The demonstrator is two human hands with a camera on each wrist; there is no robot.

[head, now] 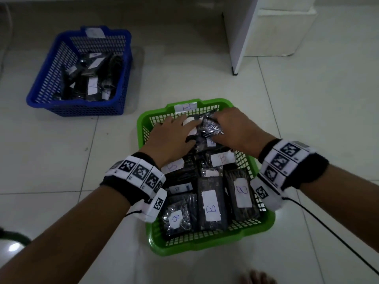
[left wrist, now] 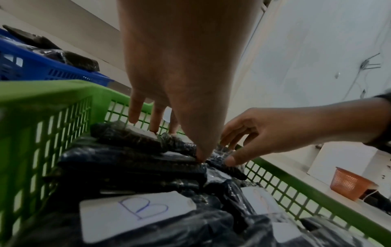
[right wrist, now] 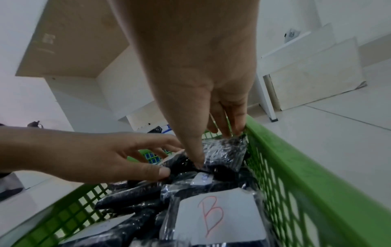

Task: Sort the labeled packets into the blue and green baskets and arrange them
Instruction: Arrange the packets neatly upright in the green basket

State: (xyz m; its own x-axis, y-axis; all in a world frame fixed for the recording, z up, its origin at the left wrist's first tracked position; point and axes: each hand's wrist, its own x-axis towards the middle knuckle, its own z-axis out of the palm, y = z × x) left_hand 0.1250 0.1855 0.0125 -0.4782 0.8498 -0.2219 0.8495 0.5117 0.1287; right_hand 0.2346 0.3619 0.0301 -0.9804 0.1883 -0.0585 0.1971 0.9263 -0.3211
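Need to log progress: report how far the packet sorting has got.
Sorting looks done: no loose packets show on the floor; they fill the blue basket and the green basket. In hand: left hand and right hand are arranging a shiny packet. Left: tidying the far end.

green basket (head: 264, 224): matt plastic lattice being shown | packets (head: 211, 128): glossy crinkled film, paper labels | floor (head: 307, 119): smooth glossy tile
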